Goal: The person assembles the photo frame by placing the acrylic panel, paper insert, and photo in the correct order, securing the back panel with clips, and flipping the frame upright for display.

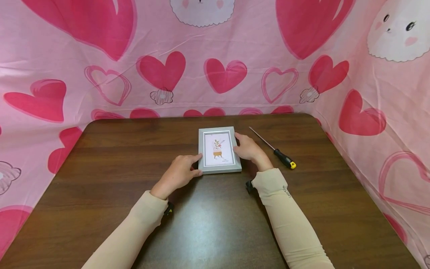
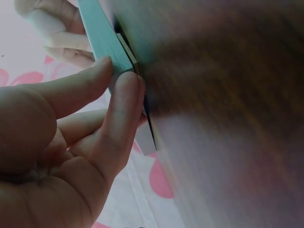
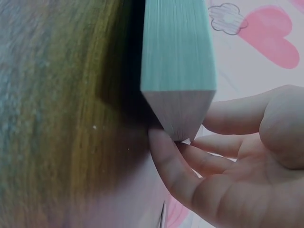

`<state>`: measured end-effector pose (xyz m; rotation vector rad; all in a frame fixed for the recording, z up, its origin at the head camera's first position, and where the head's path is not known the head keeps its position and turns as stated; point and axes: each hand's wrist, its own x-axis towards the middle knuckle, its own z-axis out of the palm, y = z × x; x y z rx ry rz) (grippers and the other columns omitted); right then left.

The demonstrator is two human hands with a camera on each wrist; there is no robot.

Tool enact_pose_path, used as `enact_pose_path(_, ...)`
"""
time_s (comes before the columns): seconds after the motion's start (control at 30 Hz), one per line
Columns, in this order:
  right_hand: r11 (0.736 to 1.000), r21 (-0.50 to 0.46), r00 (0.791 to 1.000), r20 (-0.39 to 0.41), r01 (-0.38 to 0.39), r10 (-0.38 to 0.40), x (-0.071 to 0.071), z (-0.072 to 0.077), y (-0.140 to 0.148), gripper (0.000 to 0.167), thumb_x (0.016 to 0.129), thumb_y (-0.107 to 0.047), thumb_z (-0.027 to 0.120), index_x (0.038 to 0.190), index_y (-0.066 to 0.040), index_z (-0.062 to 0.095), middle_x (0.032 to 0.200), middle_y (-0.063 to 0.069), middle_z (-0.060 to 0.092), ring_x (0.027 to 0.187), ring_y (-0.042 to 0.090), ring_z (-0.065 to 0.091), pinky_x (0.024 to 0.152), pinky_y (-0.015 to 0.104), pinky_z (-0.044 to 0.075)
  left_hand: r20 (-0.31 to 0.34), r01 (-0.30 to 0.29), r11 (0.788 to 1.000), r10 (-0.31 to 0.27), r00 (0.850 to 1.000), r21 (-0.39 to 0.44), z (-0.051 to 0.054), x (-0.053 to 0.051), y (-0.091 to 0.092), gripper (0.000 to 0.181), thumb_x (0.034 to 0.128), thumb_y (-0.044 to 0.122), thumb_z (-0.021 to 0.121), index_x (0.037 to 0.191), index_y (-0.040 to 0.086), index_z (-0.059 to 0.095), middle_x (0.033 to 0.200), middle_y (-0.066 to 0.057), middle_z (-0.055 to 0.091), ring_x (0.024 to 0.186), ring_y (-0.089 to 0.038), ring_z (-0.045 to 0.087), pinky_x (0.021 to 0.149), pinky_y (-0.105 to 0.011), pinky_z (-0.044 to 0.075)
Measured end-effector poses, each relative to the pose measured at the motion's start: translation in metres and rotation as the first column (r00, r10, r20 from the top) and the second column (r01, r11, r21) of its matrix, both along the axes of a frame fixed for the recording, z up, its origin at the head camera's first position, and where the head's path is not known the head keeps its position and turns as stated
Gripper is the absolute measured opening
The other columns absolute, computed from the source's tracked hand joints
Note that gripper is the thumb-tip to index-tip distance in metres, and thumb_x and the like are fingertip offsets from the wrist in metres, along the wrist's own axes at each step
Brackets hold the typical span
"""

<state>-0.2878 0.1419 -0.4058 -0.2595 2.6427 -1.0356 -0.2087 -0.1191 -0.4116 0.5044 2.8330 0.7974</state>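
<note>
A silver-grey picture frame lies face up near the middle of the table, showing a print of a potted plant. My left hand holds its left side near the lower corner. On the opposite side, my right hand grips the right edge with thumb and fingers. The left wrist view shows thumb and fingertips at the frame's side, close to a thin strip under it. In the right wrist view, fingers reach to the underside of the frame; their tips are partly hidden.
A screwdriver with a black and yellow handle lies on the brown wooden table, right of the frame and beside my right hand. Pink cloth with hearts hangs behind the table and along both sides.
</note>
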Motion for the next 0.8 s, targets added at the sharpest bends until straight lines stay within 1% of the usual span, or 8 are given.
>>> enact_pose_path(0.23, 1.0, 0.024, 1.0, -0.005, -0.002, 0.002, 0.0, -0.003, 0.001, 0.067, 0.104, -0.005, 0.051, 0.165, 0.006, 0.024, 0.17, 0.026, 0.029, 0.158, 0.039, 0.027, 0.13, 0.053, 0.022, -0.013, 0.012, 1.0, -0.012, 1.0, 0.002, 0.0, 0.0, 0.001, 0.065, 0.0946, 0.016, 0.082, 0.152, 0.002, 0.056, 0.145, -0.018, 0.064, 0.084, -0.016, 0.064, 0.091, -0.039, 0.055)
enact_pose_path(0.43, 0.998, 0.062, 1.0, -0.009, -0.003, 0.004, 0.001, -0.004, 0.002, 0.067, 0.105, -0.004, 0.051, 0.165, 0.007, 0.024, 0.169, 0.028, 0.028, 0.158, 0.04, 0.027, 0.13, 0.053, 0.024, -0.017, 0.018, 1.0, -0.018, 1.0, 0.001, 0.0, -0.001, 0.003, 0.064, 0.0948, 0.015, 0.082, 0.152, 0.003, 0.057, 0.145, -0.018, 0.064, 0.084, -0.016, 0.064, 0.091, -0.039, 0.055)
enact_pose_path(0.57, 0.999, 0.051, 1.0, -0.008, -0.008, 0.008, 0.001, -0.004, 0.002, 0.069, 0.104, -0.006, 0.053, 0.165, 0.006, 0.024, 0.169, 0.027, 0.029, 0.158, 0.039, 0.028, 0.13, 0.052, 0.025, -0.009, 0.02, 1.0, -0.019, 1.0, 0.023, -0.001, -0.002, 0.002, 0.063, 0.0947, 0.015, 0.082, 0.151, 0.003, 0.058, 0.145, -0.018, 0.064, 0.082, -0.015, 0.065, 0.088, -0.038, 0.056)
enact_pose_path(0.63, 0.999, 0.025, 1.0, -0.001, -0.021, 0.021, 0.001, -0.002, 0.003, 0.071, 0.104, -0.009, 0.054, 0.166, 0.005, 0.022, 0.169, 0.027, 0.029, 0.158, 0.038, 0.028, 0.13, 0.052, 0.024, -0.004, 0.024, 0.999, -0.024, 1.0, 0.042, -0.002, -0.003, -0.001, 0.063, 0.0948, 0.015, 0.083, 0.152, 0.003, 0.057, 0.145, -0.018, 0.064, 0.083, -0.017, 0.065, 0.089, -0.04, 0.056)
enact_pose_path(0.7, 0.999, -0.014, 0.999, 0.011, -0.035, 0.036, 0.002, 0.001, 0.005, 0.074, 0.104, -0.012, 0.057, 0.167, 0.002, 0.02, 0.17, 0.025, 0.03, 0.157, 0.038, 0.03, 0.13, 0.054, 0.025, -0.009, 0.036, 0.998, -0.036, 0.999, 0.058, -0.002, -0.004, -0.006, 0.065, 0.0952, 0.018, 0.082, 0.153, 0.003, 0.056, 0.147, -0.018, 0.062, 0.096, -0.023, 0.068, 0.096, -0.045, 0.056)
enact_pose_path(0.8, 0.997, -0.058, 0.999, 0.01, -0.052, 0.052, 0.006, 0.009, 0.011, 0.076, 0.106, -0.017, 0.058, 0.168, 0.0, 0.018, 0.169, 0.026, 0.03, 0.155, 0.04, 0.033, 0.128, 0.057, 0.028, -0.013, 0.038, 0.996, -0.037, 0.999, 0.076, -0.002, -0.007, -0.018, 0.069, 0.0975, 0.025, 0.08, 0.157, 0.005, 0.051, 0.151, -0.018, 0.059, 0.116, -0.032, 0.066, 0.107, -0.053, 0.053)
